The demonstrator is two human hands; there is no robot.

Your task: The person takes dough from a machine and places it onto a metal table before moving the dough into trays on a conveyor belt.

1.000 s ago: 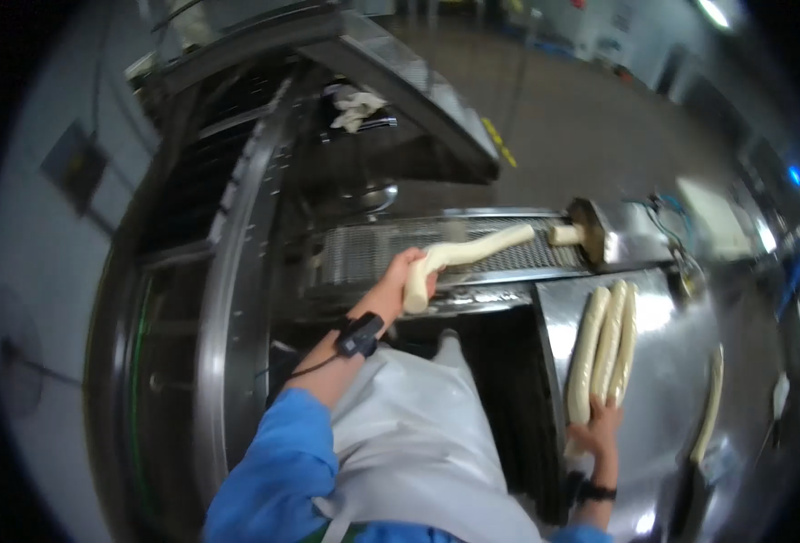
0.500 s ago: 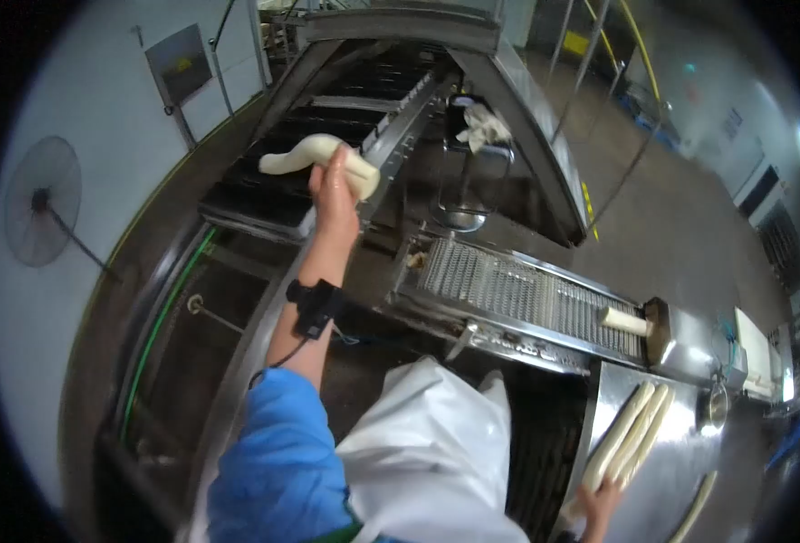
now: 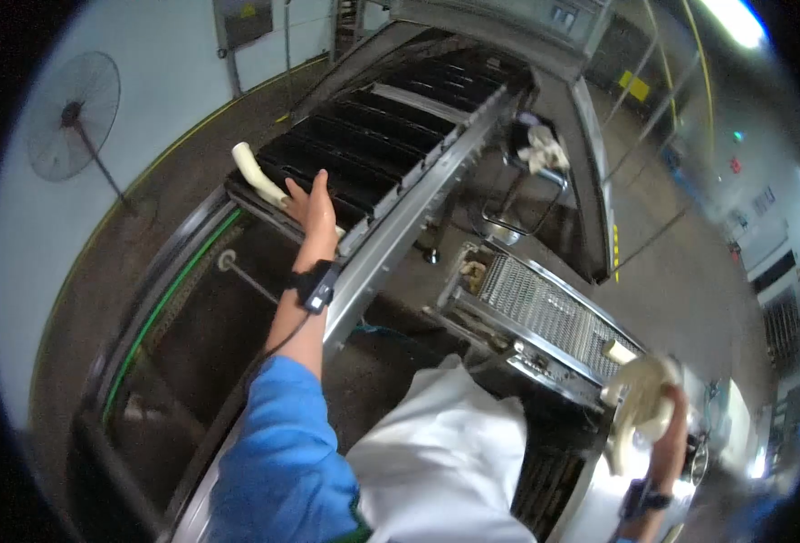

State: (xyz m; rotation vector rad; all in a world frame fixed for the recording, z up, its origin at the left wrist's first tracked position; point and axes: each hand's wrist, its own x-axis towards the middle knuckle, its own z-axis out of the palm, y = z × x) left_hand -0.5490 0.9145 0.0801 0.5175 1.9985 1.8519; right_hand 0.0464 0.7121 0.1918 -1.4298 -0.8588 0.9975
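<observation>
My left hand [image 3: 312, 213] is over the near end of a black slatted conveyor [image 3: 354, 136], thumb and fingers spread. Behind it lies a long pale log [image 3: 257, 174], smooth and slightly bent, partly hidden by the hand. At the right, my right hand [image 3: 673, 412] is wrapped round a bundle of pale, floppy logs [image 3: 637, 398], raised above a metal table [image 3: 590, 493]. Motion blurs this bundle, and its separate pieces run together. Just beyond it, a short pale piece [image 3: 619, 352] rests on a metal mesh belt [image 3: 540, 294].
A stool [image 3: 526, 195] with a crumpled white cloth [image 3: 545, 149] on it stands between the two conveyors. A metal side rail [image 3: 418, 204] edges the black conveyor. By the left wall stands a large fan [image 3: 72, 113].
My left hand has opened, and the log it held now lies on the conveyor's near end. My right hand has lifted the pale logs off the metal table. The view has shifted.
</observation>
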